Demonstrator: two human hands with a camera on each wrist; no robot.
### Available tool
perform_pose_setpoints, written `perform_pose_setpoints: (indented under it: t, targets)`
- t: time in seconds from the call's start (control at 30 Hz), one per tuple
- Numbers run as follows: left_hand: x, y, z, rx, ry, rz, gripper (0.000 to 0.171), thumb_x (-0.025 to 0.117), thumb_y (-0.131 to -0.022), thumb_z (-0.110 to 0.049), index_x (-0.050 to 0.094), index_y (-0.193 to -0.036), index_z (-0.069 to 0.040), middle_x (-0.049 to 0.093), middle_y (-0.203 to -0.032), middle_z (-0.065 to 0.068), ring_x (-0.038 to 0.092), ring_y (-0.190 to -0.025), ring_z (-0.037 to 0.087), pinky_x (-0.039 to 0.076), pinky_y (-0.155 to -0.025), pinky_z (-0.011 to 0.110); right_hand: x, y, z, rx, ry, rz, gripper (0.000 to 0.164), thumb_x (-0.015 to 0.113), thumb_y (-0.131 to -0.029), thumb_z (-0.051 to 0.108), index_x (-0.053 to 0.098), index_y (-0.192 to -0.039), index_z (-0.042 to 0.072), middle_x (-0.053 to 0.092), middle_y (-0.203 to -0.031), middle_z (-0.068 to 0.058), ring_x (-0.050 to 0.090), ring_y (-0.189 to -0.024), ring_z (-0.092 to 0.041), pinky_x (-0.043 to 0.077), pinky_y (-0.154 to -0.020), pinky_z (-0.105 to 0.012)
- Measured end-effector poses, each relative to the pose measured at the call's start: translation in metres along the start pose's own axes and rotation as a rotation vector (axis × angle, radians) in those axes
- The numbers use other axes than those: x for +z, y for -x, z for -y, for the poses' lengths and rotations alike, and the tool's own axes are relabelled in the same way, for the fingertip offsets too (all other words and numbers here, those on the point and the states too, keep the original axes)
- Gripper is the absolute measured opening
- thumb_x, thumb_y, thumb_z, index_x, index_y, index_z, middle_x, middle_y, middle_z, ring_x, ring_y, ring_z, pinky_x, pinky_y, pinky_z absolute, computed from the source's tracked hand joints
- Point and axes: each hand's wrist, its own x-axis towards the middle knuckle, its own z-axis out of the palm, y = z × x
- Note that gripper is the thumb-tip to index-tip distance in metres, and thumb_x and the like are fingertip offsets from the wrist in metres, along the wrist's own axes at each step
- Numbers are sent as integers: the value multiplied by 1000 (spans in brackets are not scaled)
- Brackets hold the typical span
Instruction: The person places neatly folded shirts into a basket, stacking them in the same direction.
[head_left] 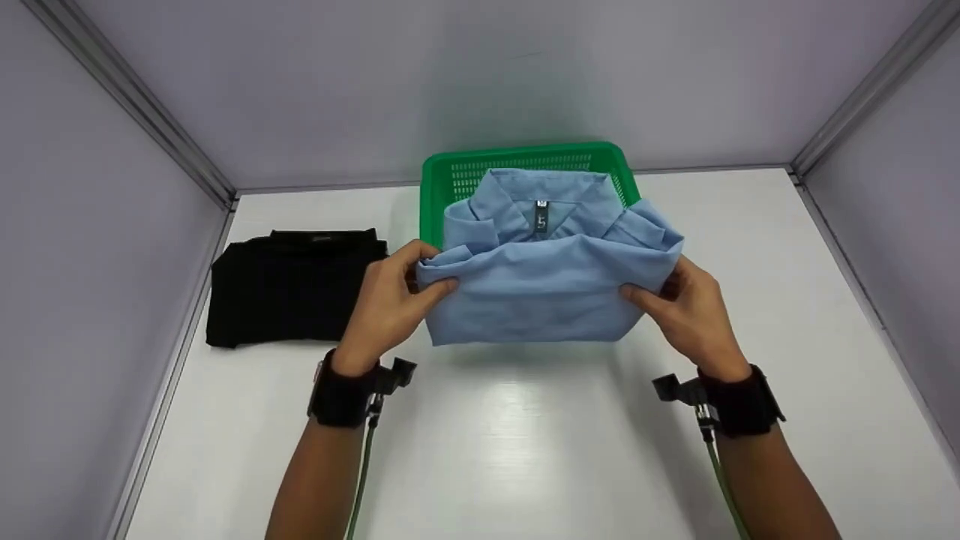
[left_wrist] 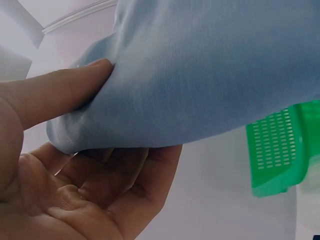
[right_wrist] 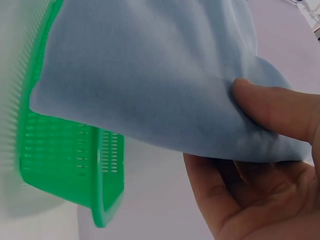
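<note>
A folded light-blue collared shirt [head_left: 540,292] is held up between both hands, its collar and dark neck label facing upward. The left hand [head_left: 394,304] pinches its left side, thumb on the near face and fingers beneath. On the opposite side, the right hand [head_left: 686,307] grips the cloth in the same way. In both wrist views the fingers lie under the shirt [left_wrist: 200,75], partly hidden by fabric. Behind and below the shirt stands a green plastic basket [head_left: 525,155], its front part covered by the cloth in the head view.
A folded black garment [head_left: 289,292] lies on the white table [head_left: 517,450] to the left, near the left hand. Pale panels with grey metal edges close in the table at the back and both sides. A cable [head_left: 362,472] runs from each wrist camera.
</note>
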Motion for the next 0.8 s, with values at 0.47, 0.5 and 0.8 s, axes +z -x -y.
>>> perform_pose_setpoints:
  t: [0.47, 0.5, 0.8]
  targets:
    - [6, -27, -4, 83, 34, -91, 18, 80, -93, -11, 72, -107, -3, 75, -96, 9, 61, -76, 16, 48, -69, 23, -8, -28, 9, -64, -17, -121, 53, 80, -93, 10, 61, -142, 0, 71, -134, -14, 67, -110, -3, 53, -89, -10]
    - [6, -28, -3, 84, 43, -99, 17, 80, -93, -11, 72, -106, -4, 76, -98, 8, 62, -77, 16, 49, -70, 23, -8, -28, 9, -69, -20, -127, 52, 80, -93, 10, 61, -141, 1, 71, -134, -13, 67, -110, -3, 53, -90, -10]
    - [17, -31, 13, 84, 120, -138, 15, 79, -94, -8, 72, -104, -1, 76, -105, 11, 67, -90, 17, 54, -81, 24, -2, -33, -2, -76, -22, -138, 50, 80, -94, 13, 64, -140, 2, 73, -132, -12, 67, -107, 1, 53, -92, -12]
